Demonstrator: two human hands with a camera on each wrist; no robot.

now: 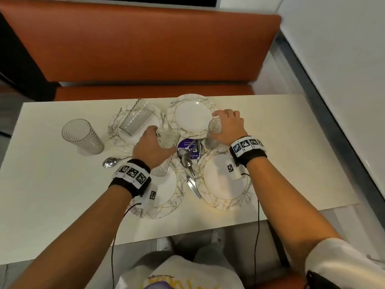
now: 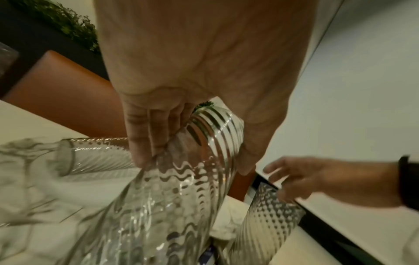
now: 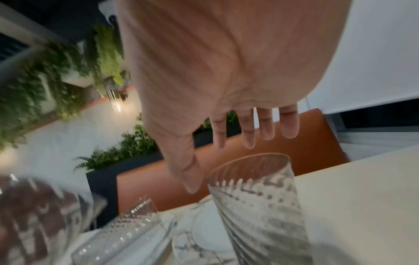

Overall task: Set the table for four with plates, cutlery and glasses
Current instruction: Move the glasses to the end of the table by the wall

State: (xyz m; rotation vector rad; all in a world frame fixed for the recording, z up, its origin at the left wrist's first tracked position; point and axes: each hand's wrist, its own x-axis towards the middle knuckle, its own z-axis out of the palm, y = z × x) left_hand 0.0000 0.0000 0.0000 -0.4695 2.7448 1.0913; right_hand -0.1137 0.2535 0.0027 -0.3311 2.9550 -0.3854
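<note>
Four marble-patterned plates sit clustered mid-table: far left, far right, near left, near right. My left hand grips a ribbed clear glass, tilted above the plates; the left wrist view shows fingers and thumb wrapped round this glass. My right hand is open over an upright glass; in the right wrist view its fingers are straight, above the glass rim. Another glass lies on its side on the far left plate. A further glass stands at the left.
Spoons, forks and a knife lie heaped between the plates, partly on a purple card. One spoon lies alone on the white table. An orange bench runs behind the table; a wall closes the right side.
</note>
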